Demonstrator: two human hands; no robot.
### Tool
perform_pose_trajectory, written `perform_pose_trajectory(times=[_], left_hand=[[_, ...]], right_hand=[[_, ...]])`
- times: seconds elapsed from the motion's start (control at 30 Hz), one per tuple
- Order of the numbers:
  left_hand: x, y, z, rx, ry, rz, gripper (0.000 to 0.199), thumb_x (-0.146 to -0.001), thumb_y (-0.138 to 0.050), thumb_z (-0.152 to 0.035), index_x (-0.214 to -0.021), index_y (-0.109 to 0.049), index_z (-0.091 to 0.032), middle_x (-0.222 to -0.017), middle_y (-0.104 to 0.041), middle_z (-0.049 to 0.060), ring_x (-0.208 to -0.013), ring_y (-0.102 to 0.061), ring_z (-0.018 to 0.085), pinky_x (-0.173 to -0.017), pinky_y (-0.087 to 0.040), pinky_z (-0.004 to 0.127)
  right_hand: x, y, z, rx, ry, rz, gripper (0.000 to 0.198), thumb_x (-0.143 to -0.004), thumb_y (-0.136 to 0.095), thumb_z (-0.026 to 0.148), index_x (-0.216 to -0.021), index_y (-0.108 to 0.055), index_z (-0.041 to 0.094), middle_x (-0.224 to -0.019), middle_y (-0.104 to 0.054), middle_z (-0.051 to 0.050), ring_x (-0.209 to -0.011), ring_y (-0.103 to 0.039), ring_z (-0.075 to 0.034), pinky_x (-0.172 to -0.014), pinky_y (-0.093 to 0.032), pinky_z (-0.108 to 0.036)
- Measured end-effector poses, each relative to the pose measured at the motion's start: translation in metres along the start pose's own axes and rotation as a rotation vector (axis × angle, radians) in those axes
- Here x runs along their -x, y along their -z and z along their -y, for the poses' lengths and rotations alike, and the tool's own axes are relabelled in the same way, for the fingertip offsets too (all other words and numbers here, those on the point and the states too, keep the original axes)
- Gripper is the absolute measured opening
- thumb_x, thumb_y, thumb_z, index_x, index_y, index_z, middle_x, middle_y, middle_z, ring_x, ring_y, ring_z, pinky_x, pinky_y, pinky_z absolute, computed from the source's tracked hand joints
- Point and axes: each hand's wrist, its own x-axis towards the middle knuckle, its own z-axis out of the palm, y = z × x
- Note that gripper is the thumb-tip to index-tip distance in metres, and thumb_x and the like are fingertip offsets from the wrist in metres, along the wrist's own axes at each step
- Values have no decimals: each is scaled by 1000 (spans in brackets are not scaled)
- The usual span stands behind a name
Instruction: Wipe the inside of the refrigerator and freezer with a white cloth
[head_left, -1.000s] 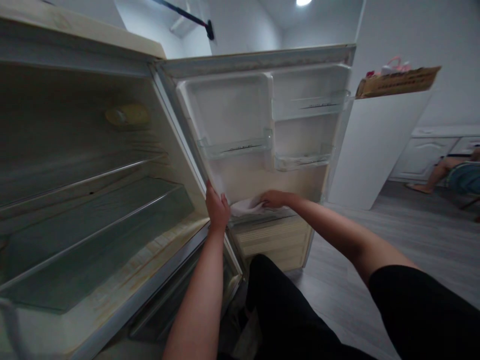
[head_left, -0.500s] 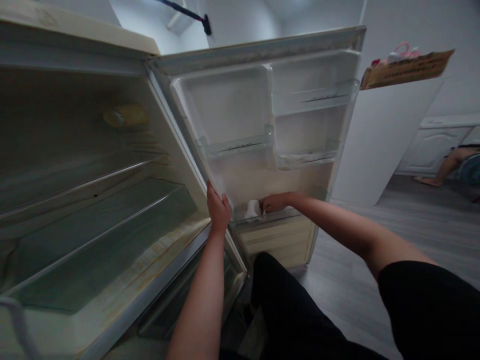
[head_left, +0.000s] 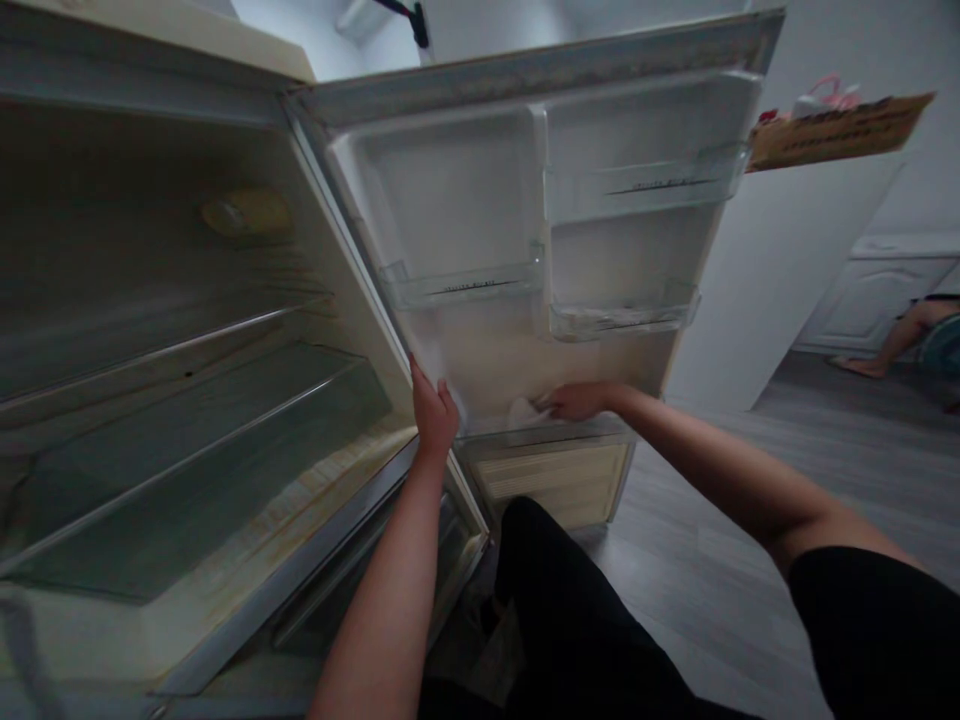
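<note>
My right hand (head_left: pixel 583 401) is closed on a white cloth (head_left: pixel 529 412) low on the inside of the open fridge door (head_left: pixel 480 365). The cloth lies in the bottom door shelf (head_left: pixel 544 434), partly hidden by its clear front. At the hinge side, my left hand (head_left: pixel 435 412) rests against the door's inner edge, fingers stretched out and thumb apart. Higher on the door are clear shelves, one on the left (head_left: pixel 469 287) and two on the right (head_left: pixel 645 190).
The fridge compartment (head_left: pixel 112 250) stands open on the left, with glass shelves (head_left: pixel 202 440) and stained lower edges. Below it, a lower door (head_left: pixel 450 560) hangs open by my knee. A cardboard box (head_left: pixel 840 135) sits on a white cabinet (head_left: pixel 772 270). A person's leg (head_left: pixel 900 340) shows at far right.
My right hand has moved a little to the right along the bottom shelf with the cloth. The door has swung slightly wider in view. My left hand stays at the hinge side.
</note>
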Motion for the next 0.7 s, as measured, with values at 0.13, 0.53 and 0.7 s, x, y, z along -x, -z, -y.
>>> perform_pose_trajectory(times=[0.13,0.53,0.7], left_hand=[[-1,-1,7,-19,19,-10,72,-102,-36,-40,-160,-11,-5,-167,-20,24,-156,-22,25,-128,-20,40],[1,5,5,-20,76,39,70,-104,-35,-42,-160,-11,-8,-166,-24,22,-155,-25,23,-127,-24,37],[5,4,-9,26,92,2,66,-105,-37,-38,-161,-15,-10,-169,-17,18,-156,-22,25,-128,-21,39]], right_hand=[[-47,-17,87,-120,245,-182,26,-102,-44,24,-109,-68,14,-103,-72,-10,-87,-65,-17,-77,-45,-25],[-48,-105,90,310,577,-811,14,-97,-55,25,-99,-68,20,-128,-62,-13,-132,-49,-27,-111,-41,-46],[-22,-91,100,136,375,-688,31,-99,-54,43,-108,-66,17,-145,-53,-17,-136,-48,-33,-110,-41,-50]])
